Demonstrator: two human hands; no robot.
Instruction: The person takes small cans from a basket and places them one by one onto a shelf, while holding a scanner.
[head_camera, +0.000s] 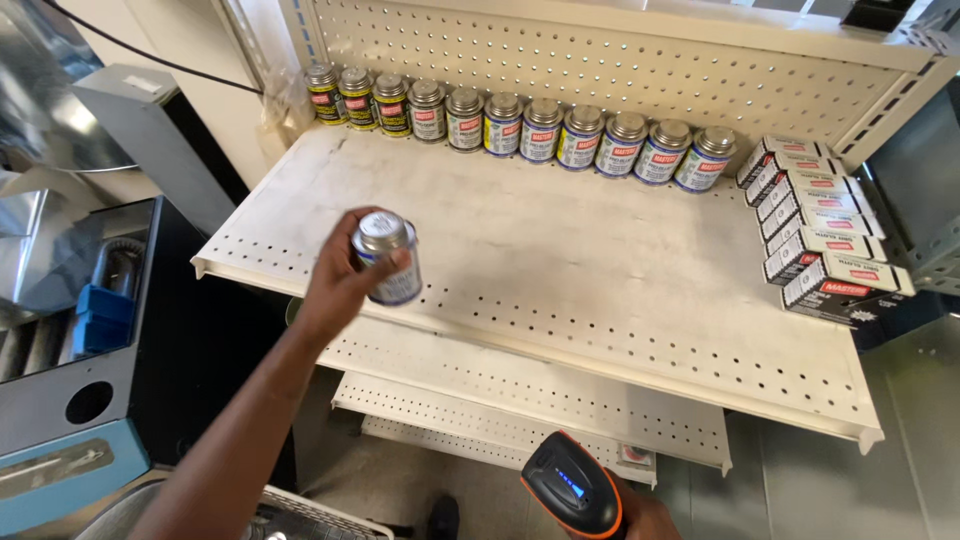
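My left hand (335, 285) grips a small round can (388, 259) with a silver lid and a blue and white label, held just above the front left of a white perforated shelf (600, 270). My right hand (640, 518), mostly cut off at the bottom edge, holds a black and orange handheld scanner (573, 490) with a blue lit strip, below the shelf's front edge. A row of several similar cans (520, 128) stands along the back of the shelf against the pegboard.
Several white, black and red boxes (820, 235) are stacked in a slanted row at the shelf's right end. Lower perforated shelves (480, 400) jut out beneath. A black and blue cart with a bin (85, 330) stands at left. A basket rim (310, 515) shows below.
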